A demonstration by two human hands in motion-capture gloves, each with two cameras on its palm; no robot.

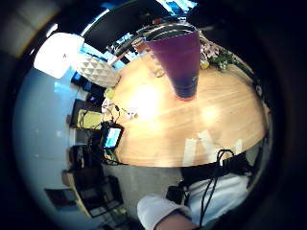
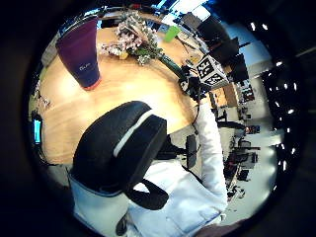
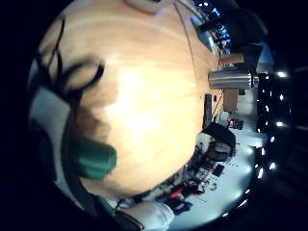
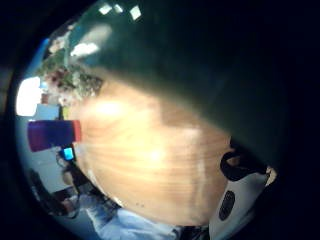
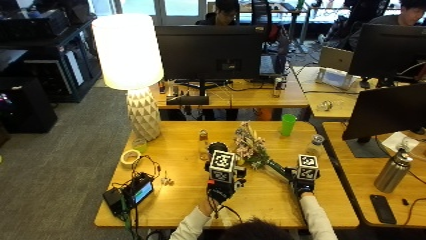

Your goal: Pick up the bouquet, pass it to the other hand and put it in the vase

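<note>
On the wooden counter (image 5: 180, 200), the bouquet (image 5: 251, 148) lies on its side. Its blossoms point toward 11 o'clock and its green stems trail toward 5 o'clock, ending just beside the right hand (image 5: 303, 189). The purple vase (image 2: 81, 54) stands upright near the blossoms, at their 9 o'clock side, directly ahead of the left hand (image 5: 223, 189).

Step judged: the pick-up, first of three. The bouquet is not yet lifted. The right thumb side palm view is largely filled by a dark green mass, so the stems sit close to that palm. Whether the right fingers are wrapped round them cannot be told. The left fingers are hidden as well; state cannot be told.

Next move calls for lifting the stem end and swinging it toward 9 o'clock, where the left hand can take it. The bouquet must then be stood upright so the stems enter the vase mouth.

Room for moving:
- Open counter lies between the two hands and toward the near edge at 6 o'clock.
- A clear bottle (image 5: 203, 144) stands just beside the vase at its 9 o'clock and could be knocked.
- A green cup (image 5: 287, 124) stands at 1 o'clock of the blossoms.
- A lamp (image 5: 130, 55), tape roll (image 5: 129, 158) and small device (image 5: 136, 192) are all well apart at the far left.
</note>
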